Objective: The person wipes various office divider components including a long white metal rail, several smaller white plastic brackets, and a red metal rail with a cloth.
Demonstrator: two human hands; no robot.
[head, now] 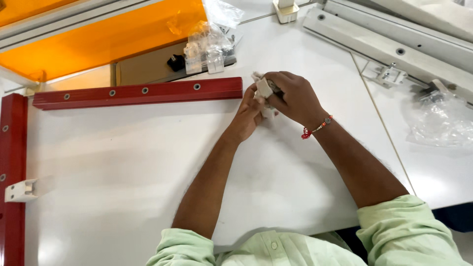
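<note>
Both hands meet above the white tabletop (148,167), just right of the end of a red metal rail (143,92). My right hand (294,96), with a red thread band at the wrist, closes over a small white plastic bracket (264,88). My left hand (249,116) grips the same bracket from below, fingers curled around it. Most of the bracket is hidden between the fingers.
A second red rail (12,172) runs down the left edge with a white bracket (22,190) on it. Clear bags of white parts (209,47) lie beyond the rail beside an orange panel (98,39). Grey aluminium profiles (394,49) and another plastic bag (441,120) sit at right.
</note>
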